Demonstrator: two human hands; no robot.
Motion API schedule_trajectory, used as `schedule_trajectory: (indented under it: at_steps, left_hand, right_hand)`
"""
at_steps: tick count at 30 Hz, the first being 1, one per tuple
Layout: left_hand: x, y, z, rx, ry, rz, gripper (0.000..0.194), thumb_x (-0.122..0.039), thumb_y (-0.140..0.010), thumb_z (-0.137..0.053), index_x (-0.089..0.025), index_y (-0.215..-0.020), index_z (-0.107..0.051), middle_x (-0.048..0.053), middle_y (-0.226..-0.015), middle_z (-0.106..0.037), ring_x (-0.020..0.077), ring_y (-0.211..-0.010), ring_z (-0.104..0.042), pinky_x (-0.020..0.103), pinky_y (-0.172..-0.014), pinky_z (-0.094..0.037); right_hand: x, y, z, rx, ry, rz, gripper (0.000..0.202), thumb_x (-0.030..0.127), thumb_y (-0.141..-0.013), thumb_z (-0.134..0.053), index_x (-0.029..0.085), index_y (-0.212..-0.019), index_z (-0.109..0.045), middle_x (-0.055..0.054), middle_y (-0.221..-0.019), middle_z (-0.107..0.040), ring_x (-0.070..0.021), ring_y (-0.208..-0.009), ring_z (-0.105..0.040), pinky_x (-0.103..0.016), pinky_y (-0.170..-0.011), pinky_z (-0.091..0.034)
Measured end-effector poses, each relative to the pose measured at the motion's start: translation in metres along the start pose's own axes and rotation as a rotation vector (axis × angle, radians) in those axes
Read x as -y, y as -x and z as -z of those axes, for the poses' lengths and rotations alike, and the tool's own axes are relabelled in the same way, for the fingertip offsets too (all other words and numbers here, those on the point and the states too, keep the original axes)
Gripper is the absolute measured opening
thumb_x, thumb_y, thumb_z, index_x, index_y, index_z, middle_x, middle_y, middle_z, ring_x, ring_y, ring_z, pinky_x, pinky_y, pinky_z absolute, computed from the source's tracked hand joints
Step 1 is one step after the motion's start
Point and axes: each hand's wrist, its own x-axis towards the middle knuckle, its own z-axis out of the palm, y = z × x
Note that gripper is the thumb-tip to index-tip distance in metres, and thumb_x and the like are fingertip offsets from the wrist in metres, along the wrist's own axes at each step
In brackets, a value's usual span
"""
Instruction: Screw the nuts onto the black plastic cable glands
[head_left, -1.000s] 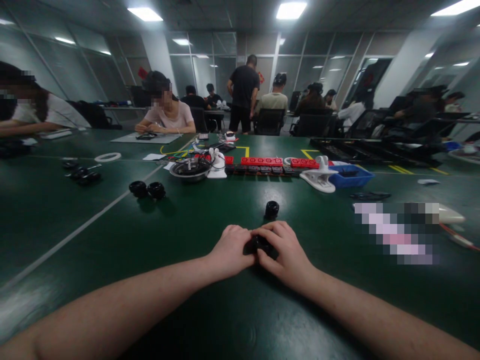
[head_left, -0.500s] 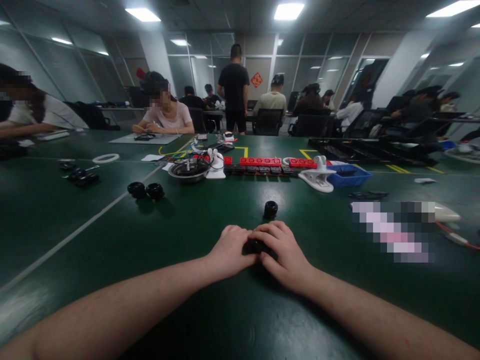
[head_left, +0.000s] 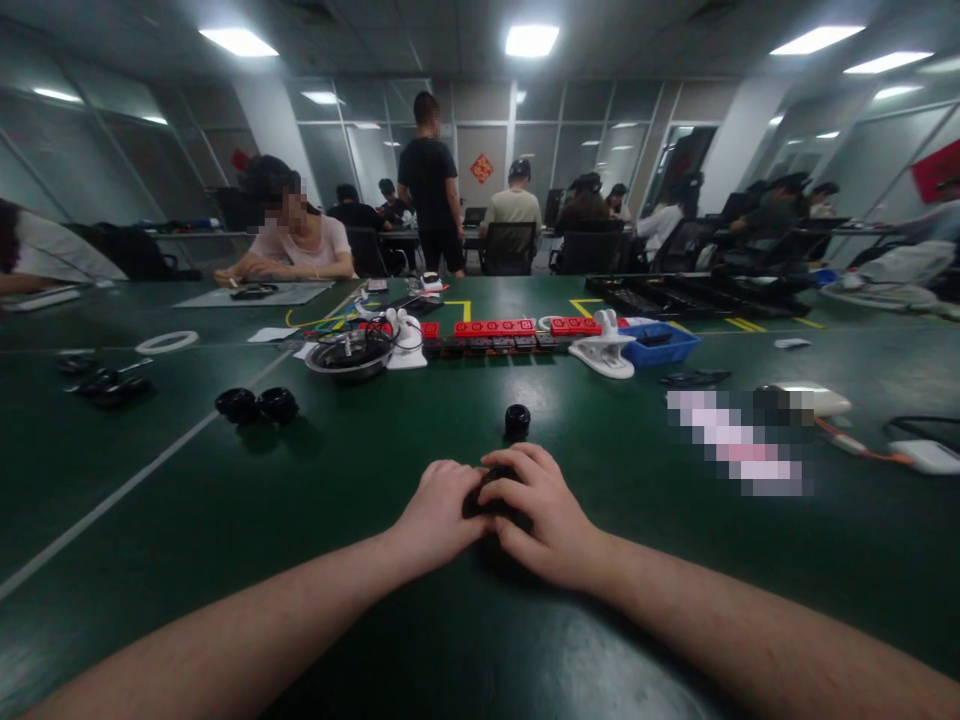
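Both hands meet low over the glossy green tabletop (head_left: 360, 460), on a dark, glossy black rounded piece (head_left: 517, 515) that sits between them, mostly covered. Left hand (head_left: 439, 510) grips its left side, thumb along the near edge, fingertips hidden from me. Right hand (head_left: 551, 510) curls over the top and right, fingers spread, thumb at the near side, gripping too. Just beyond stands a small black glossy cylinder (head_left: 517, 421), apart from the fingers. Two rounded black glossy parts (head_left: 277, 405) sit side by side, left. Farther back: white plastic clamp (head_left: 604, 355) beside a blue plastic tray (head_left: 667, 352).
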Motion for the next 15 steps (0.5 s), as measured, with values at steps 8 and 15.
schedule_trajectory:
  at_steps: [8, 15]
  left_hand:
    - [-0.0019, 0.0001, 0.0040, 0.007, 0.037, 0.009, 0.022, -0.034, -0.070, -0.057, -0.020, -0.086, -0.055, 0.000, -0.081, -0.057, 0.0180, -0.079, -0.049, 0.033, -0.076, -0.035]
    - [-0.0037, -0.0005, 0.0053, 0.028, 0.027, 0.009, 0.022, -0.040, -0.072, -0.055, -0.020, -0.082, -0.055, -0.001, -0.078, -0.056, 0.0176, -0.077, -0.048, 0.032, -0.073, -0.035]
  right_hand:
    - [-0.0018, 0.0011, 0.0041, -0.112, -0.038, 0.056, 0.007, 0.019, -0.068, -0.047, 0.019, -0.066, -0.053, -0.005, -0.096, -0.050, -0.0200, -0.096, -0.042, -0.039, -0.088, -0.032]
    - [-0.0059, 0.0010, 0.0018, -0.131, 0.008, -0.041, 0.005, 0.023, -0.071, -0.049, 0.019, -0.069, -0.049, -0.006, -0.097, -0.048, -0.0210, -0.097, -0.041, -0.040, -0.087, -0.033]
